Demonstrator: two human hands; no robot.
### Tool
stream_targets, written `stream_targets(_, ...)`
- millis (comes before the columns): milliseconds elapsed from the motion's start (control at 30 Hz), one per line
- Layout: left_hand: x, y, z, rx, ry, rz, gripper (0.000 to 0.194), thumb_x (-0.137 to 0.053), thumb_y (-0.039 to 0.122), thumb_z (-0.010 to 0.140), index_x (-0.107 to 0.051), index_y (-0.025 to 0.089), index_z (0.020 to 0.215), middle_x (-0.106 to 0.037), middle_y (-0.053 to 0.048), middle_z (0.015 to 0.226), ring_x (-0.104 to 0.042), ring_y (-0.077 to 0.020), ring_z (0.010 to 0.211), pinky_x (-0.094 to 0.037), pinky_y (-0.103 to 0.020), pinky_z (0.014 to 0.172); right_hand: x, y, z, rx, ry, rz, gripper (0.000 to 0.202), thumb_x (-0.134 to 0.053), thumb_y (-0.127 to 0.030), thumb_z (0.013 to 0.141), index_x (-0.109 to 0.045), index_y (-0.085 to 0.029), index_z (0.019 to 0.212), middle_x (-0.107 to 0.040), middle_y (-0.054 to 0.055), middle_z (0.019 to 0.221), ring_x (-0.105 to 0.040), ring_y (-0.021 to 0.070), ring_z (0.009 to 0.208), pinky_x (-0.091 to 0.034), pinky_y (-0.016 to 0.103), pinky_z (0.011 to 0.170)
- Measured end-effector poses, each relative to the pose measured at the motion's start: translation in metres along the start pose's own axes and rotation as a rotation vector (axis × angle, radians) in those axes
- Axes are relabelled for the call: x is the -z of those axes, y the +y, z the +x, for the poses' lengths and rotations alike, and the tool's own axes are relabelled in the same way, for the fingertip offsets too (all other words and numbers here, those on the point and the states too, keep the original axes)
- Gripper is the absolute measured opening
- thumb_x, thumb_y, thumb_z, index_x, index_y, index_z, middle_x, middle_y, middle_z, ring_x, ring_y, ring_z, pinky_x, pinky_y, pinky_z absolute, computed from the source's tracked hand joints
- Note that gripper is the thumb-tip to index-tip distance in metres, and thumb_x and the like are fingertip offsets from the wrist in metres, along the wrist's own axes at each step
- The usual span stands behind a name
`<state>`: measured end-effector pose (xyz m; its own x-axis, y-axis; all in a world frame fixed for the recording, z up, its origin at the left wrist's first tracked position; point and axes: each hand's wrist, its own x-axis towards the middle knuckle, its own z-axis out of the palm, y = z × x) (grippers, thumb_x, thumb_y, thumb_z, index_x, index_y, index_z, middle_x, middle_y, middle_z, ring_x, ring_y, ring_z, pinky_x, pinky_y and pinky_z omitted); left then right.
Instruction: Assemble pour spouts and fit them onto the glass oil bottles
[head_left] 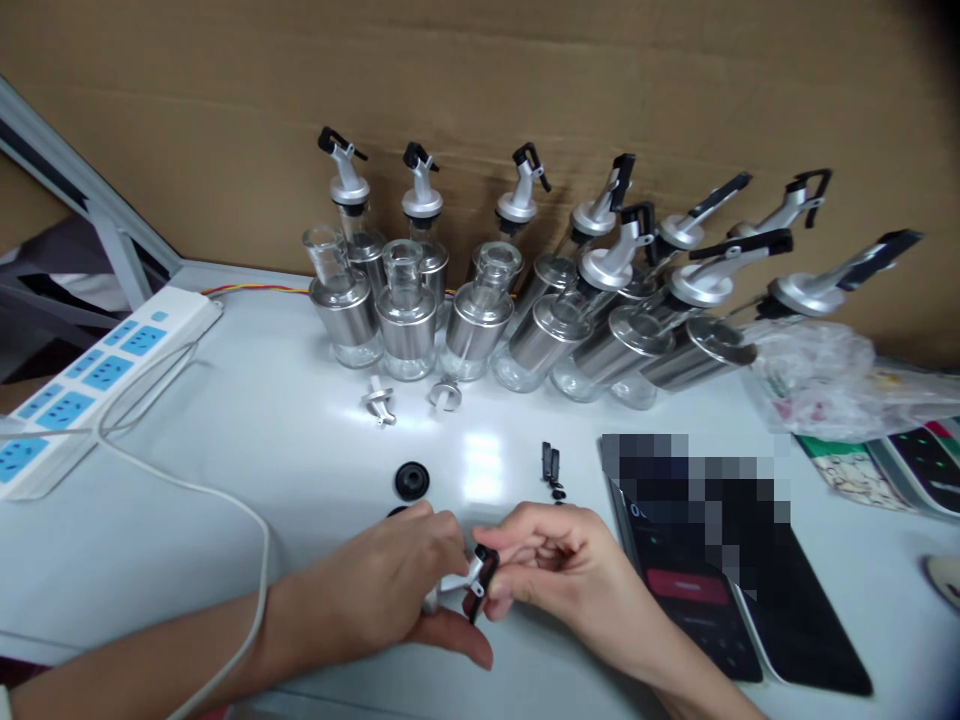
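Observation:
My left hand (397, 580) is closed around a silver pour spout (456, 582) near the table's front edge, its thumb stretched out below. My right hand (559, 565) pinches the black lever (486, 575) at the spout's tip between thumb and fingers. Just beyond my hands lies a black round cap (412, 481), with another dark piece partly hidden behind my left hand. Small black parts (551, 465) rest beyond my right hand. Two loose silver spout pieces, one (379, 402) at left and one (445, 396) at right, lie before the bottles.
Several glass bottles with metal sleeves (406, 325) stand along the cardboard wall (450, 80), many topped with spouts. A white power strip (97, 380) is at left, its cable (262, 560) crossing my left forearm. Two phones, one (690, 600) nearer, and a plastic bag (817, 380) lie right.

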<state>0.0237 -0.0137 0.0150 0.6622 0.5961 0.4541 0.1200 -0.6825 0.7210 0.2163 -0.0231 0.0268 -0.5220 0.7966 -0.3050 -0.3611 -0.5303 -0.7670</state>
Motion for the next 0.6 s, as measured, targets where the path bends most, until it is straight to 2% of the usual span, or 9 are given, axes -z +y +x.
stream_targets(233, -0.0063, -0.0076, -0.0038, 0.008, 0.094, -0.050, 0.031, -0.048, 0.052, 0.093, -0.038, 0.023, 0.098, -0.052, 0.004, 0.076, -0.053, -0.0109, 0.064, -0.043, -0.020, 0.064, -0.0009, -0.0009, 0.0015, -0.005, -0.005, -0.030, 0.027, -0.075, -0.007, 0.074, -0.076, -0.027, 0.092, -0.075, -0.006, 0.067, -0.070, 0.0045, 0.059, -0.055, 0.010, 0.060)
stream_targets(433, -0.0069, -0.0036, -0.0086, 0.127, 0.046, -0.207, 0.034, -0.058, 0.048, 0.089, -0.038, 0.024, 0.100, -0.049, 0.003, 0.080, -0.050, -0.0093, 0.062, -0.040, -0.019, 0.060, -0.0011, -0.0013, 0.0018, -0.031, -0.013, -0.013, 0.021, -0.077, -0.008, 0.073, -0.076, -0.024, 0.087, -0.075, -0.005, 0.066, -0.069, 0.0041, 0.060, -0.053, 0.010, 0.060)
stream_targets(600, -0.0070, -0.0012, -0.0075, 0.134, 0.034, -0.268, 0.033, -0.057, 0.047, 0.090, -0.035, 0.025, 0.100, -0.044, 0.005, 0.079, -0.045, -0.0072, 0.058, -0.037, -0.018, 0.057, -0.0018, 0.0004, 0.0007, -0.026, -0.037, 0.054, 0.023, -0.078, -0.005, 0.070, -0.075, -0.024, 0.084, -0.075, -0.006, 0.066, -0.070, 0.0031, 0.059, -0.052, 0.008, 0.059)
